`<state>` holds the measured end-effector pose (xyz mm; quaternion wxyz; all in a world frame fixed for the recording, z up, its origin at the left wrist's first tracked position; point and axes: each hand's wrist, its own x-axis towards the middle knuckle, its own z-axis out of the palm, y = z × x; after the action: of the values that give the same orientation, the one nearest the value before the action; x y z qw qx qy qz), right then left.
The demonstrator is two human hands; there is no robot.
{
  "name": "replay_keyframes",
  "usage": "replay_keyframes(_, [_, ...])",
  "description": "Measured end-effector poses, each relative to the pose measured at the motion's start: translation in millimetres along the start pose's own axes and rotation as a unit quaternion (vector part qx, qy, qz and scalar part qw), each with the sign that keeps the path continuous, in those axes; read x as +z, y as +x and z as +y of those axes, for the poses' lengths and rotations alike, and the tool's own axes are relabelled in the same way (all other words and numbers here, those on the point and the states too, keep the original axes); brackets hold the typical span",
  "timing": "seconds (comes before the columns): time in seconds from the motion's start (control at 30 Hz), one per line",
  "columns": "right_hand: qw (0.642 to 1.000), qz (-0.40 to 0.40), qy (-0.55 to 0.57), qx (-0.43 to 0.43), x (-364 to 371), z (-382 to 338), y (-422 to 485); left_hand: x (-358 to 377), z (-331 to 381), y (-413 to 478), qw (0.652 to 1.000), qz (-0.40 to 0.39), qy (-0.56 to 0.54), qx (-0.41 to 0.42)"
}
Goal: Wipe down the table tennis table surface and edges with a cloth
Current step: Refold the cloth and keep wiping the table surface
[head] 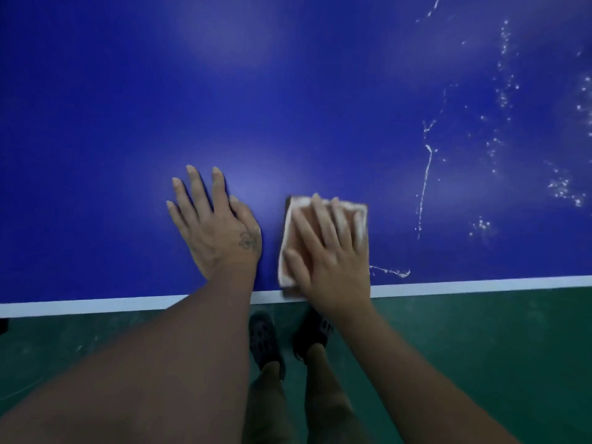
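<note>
Head view: the right hand [330, 251] presses a folded cloth [286, 275] on the blue worktop [288, 91] at its white near edge, fingers [339, 219] straight and spread. The left hand [221, 232] rests flat beside it, fingers likewise apart.

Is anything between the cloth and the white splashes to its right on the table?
Nothing visible. Only bare table lies between the cloth under the right hand and the white splashes; the left hand rests on the other side.
</note>
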<state>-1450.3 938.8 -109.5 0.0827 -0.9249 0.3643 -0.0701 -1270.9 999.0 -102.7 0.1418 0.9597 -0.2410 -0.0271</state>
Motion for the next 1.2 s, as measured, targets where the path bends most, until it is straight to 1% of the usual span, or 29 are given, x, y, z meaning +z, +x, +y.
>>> replay_keyframes(0.1, [1.000, -0.030, -0.002, -0.001, -7.9, 11.0, -47.7, 1.0, -1.9, 0.5, 1.000, -0.012, 0.004, 0.001])
replay_keyframes(0.17, [0.999, -0.040, -0.006, 0.010, -12.3, 17.9, -49.7, 2.2, -3.3, 0.7, 1.000, -0.018, 0.005, 0.006])
replay_keyframes(0.23, [0.999, -0.027, -0.014, 0.028, -12.3, 22.0, -28.9, 2.6, -5.0, 1.2, 1.000, -0.024, 0.005, 0.009])
replay_keyframes(0.27, [0.998, -0.012, -0.022, 0.052, -11.0, 22.9, -12.9, 2.6, -5.7, 1.3, 1.000, -0.027, 0.006, 0.009])
replay_keyframes(0.33, [0.991, 0.012, -0.033, 0.126, -8.4, 19.7, 20.0, 1.9, -6.0, 1.1, 0.999, -0.030, 0.006, 0.009])
replay_keyframes(0.37, [0.986, 0.012, -0.036, 0.160, -6.5, 13.8, 32.0, 1.7, -6.2, 1.0, 1.000, -0.029, 0.005, 0.010])
replay_keyframes(0.4, [0.984, 0.006, -0.037, 0.174, -4.1, 5.5, 37.6, 1.9, -6.8, 1.2, 1.000, -0.027, 0.003, 0.011])
replay_keyframes(0.43, [0.986, 0.003, -0.035, 0.164, -2.1, -3.0, 35.7, 2.5, -6.9, 1.2, 1.000, -0.024, -0.001, 0.011])
replay_keyframes(0.53, [0.998, 0.004, 0.000, 0.067, 0.5, -24.7, -5.0, 3.4, -9.5, 1.5, 1.000, -0.018, -0.010, 0.012])
replay_keyframes(0.67, [0.999, -0.021, 0.026, 0.034, -4.4, -25.8, -61.2, 4.0, -7.5, 0.5, 1.000, -0.019, -0.013, 0.014])
replay_keyframes(0.73, [0.999, -0.029, 0.018, -0.003, -8.2, -15.7, -51.4, 4.5, -6.5, 1.1, 1.000, -0.022, -0.005, 0.014])
replay_keyframes(0.8, [0.998, -0.044, 0.006, -0.046, -10.7, -1.8, -20.4, 4.1, -6.6, 2.2, 1.000, -0.027, -0.001, 0.011])
replay_keyframes(0.87, [0.997, -0.047, -0.004, -0.055, -13.1, 17.6, 20.4, 3.9, -6.7, 1.9, 0.999, -0.030, 0.002, 0.010])
replay_keyframes(0.93, [0.998, -0.048, -0.018, -0.029, -18.7, 43.6, 53.5, 3.7, -6.4, 1.3, 0.999, -0.033, 0.002, 0.009])
replay_keyframes(1.0, [0.998, -0.043, -0.031, 0.021, -24.5, 68.0, 60.8, 4.1, -6.4, 1.1, 1.000, -0.030, 0.000, 0.010])
replay_keyframes(1.07, [0.995, -0.024, -0.045, 0.084, -26.6, 81.5, 40.4, 4.4, -5.9, 1.1, 1.000, -0.026, -0.001, 0.008])
replay_keyframes(1.13, [0.990, -0.001, -0.050, 0.132, -25.9, 78.7, -0.2, 3.5, -5.2, 1.0, 1.000, -0.025, 0.000, 0.007])
replay_keyframes(1.2, [0.990, 0.008, -0.038, 0.135, -23.5, 67.9, -47.0, 2.9, -4.4, 0.7, 1.000, -0.027, 0.003, 0.008])
